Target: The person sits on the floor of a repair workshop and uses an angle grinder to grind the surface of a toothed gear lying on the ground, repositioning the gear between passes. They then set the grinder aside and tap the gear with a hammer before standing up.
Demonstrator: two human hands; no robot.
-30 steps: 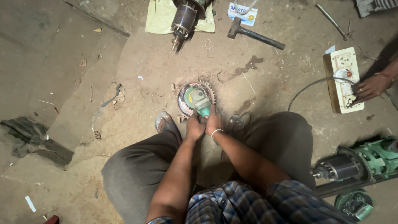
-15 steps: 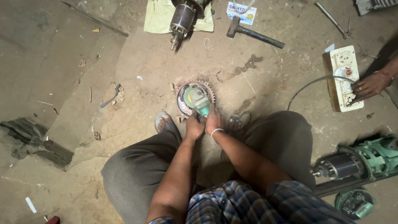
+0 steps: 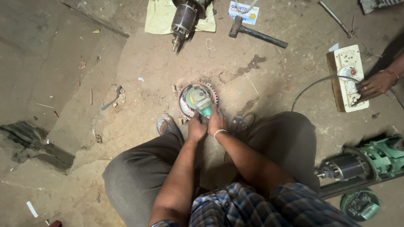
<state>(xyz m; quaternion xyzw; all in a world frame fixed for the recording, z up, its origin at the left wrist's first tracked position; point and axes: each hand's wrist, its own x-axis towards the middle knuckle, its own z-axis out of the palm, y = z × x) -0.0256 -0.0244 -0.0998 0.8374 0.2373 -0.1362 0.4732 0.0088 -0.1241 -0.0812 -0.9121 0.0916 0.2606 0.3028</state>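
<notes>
While both arms reach forward, left hand [image 3: 197, 128] and right hand [image 3: 216, 122] grip the green angle grinder [image 3: 198, 101].

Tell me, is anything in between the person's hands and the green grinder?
No, nothing visible. The left hand and right hand are both already wrapped around the green grinder, which sits over the toothed metal ring on the floor.

angle grinder [image 3: 198, 101]: green body, grey disc
shirt [image 3: 261, 208]: blue and dark plaid with thin pale lines
trousers [image 3: 139, 176]: dark grey, plain
wristband [image 3: 219, 132]: white
socket board [image 3: 347, 77]: cream white with a red switch
motor [image 3: 370, 162]: green housing, dark core
hammer [image 3: 256, 32]: black
cloth [image 3: 162, 19]: pale yellow
floor [image 3: 84, 63]: brown, dusty
</notes>
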